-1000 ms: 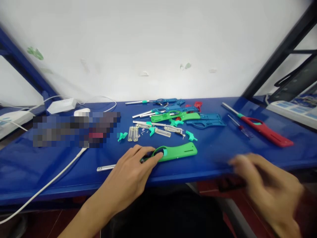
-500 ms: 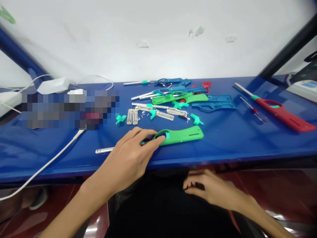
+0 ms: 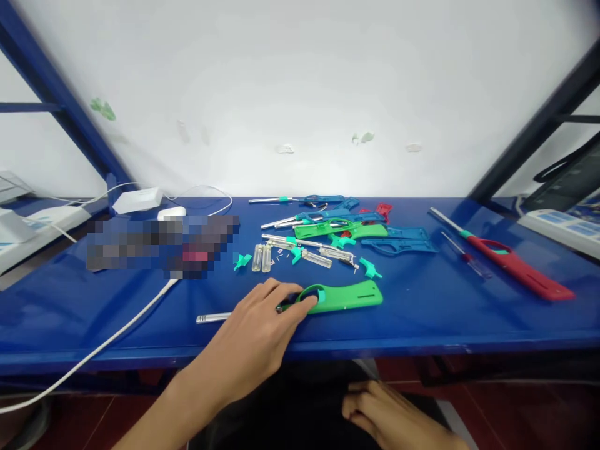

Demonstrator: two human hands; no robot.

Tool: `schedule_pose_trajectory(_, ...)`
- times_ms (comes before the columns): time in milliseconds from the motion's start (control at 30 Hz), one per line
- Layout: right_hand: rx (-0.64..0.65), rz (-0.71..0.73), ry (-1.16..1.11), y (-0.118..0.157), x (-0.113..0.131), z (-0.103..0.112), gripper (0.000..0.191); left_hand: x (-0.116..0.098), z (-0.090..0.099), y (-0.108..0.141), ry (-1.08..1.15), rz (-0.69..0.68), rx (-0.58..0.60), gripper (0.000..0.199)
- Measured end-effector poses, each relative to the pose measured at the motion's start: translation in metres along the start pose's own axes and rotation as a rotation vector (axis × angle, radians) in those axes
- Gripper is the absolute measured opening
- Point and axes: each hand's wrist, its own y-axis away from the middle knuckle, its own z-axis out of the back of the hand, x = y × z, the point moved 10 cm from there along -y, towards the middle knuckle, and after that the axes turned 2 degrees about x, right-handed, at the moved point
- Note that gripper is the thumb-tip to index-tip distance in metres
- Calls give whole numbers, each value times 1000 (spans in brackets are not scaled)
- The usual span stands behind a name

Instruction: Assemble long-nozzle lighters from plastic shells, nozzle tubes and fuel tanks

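Observation:
A green gas lighter (image 3: 349,296) lies near the front edge of the blue table, its metal tube pointing left. My left hand (image 3: 267,315) is closed around the front of its handle, with fingers at the trigger opening and the turquoise trigger (image 3: 321,295) showing beside them. The hand hides where tube and handle meet. Below the table edge, over my dark-clothed lap, my right hand (image 3: 375,409) has its fingers curled in; whether anything is inside them is hidden.
Behind lie blue casing halves (image 3: 398,241), a green casing (image 3: 337,230), clear fuel tanks (image 3: 261,257) and loose turquoise triggers (image 3: 370,269). To the right are a screwdriver (image 3: 469,259) and a red lighter (image 3: 520,269). A white cable (image 3: 122,337) crosses the left side.
The view has tilted up, so the table sits lower in it. My left hand keeps its hold on the lighter. The fingers of my right hand have curled in more over the lap.

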Motion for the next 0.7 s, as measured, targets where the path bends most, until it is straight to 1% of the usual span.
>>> schedule_pose_trajectory(100,-21,20,61,1,4,2,23,2,-3,1,6,7,14,47)
schedule_pose_trajectory(233,-41,69,204,4,11,0,40,2,-4,0,10,8,17,48)
schedule_pose_trajectory(367,-71,186,323,7,21,-5,39,0,0,-1,11,-8,-2,43)
schedule_pose_trajectory(500,-108,304,381,9,28,-9,48,0,1,-2,5,-7,0,42)
schedule_pose_trajectory(567,-128,320,402,8,31,-7,46,0,0,-1,5,-6,4,42)
schedule_pose_trajectory(600,-141,303,415,7,31,-5,42,1,-1,-1,6,-6,5,43)
schedule_pose_trajectory(700,-181,185,458,5,34,10,26,2,-3,0,11,-2,9,44)
